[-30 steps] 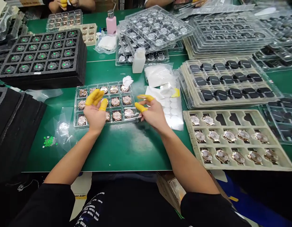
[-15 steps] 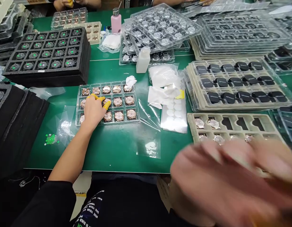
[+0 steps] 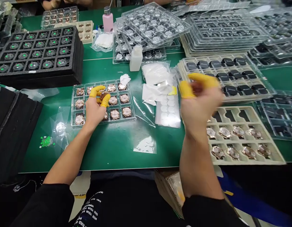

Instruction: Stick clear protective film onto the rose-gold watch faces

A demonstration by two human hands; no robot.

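Observation:
My left hand point(image 3: 96, 107), with yellow finger cots, rests over a clear tray point(image 3: 118, 121) of rose-gold watch cases. Its thumb and forefinger are pinched on one watch case point(image 3: 103, 95) in the middle row. My right hand point(image 3: 200, 102) is raised above the table, in front of a beige tray point(image 3: 254, 160) of watch cases. It is blurred. Its yellow-capped thumb and finger are closed around something small and dark that I cannot make out.
A black foam tray point(image 3: 37, 53) of green-dotted parts sits at the far left. A white bottle point(image 3: 136, 58), a pink bottle point(image 3: 107, 21), a sheet of white pads point(image 3: 168, 108) and loose film point(image 3: 145, 145) lie mid-table. Stacked trays point(image 3: 226, 75) fill the right. Another person's hands point(image 3: 53, 3) work opposite.
My right hand left the clear tray, swept close past the camera and now hangs raised over the right side. My left hand stayed on the tray and closed into a pinch.

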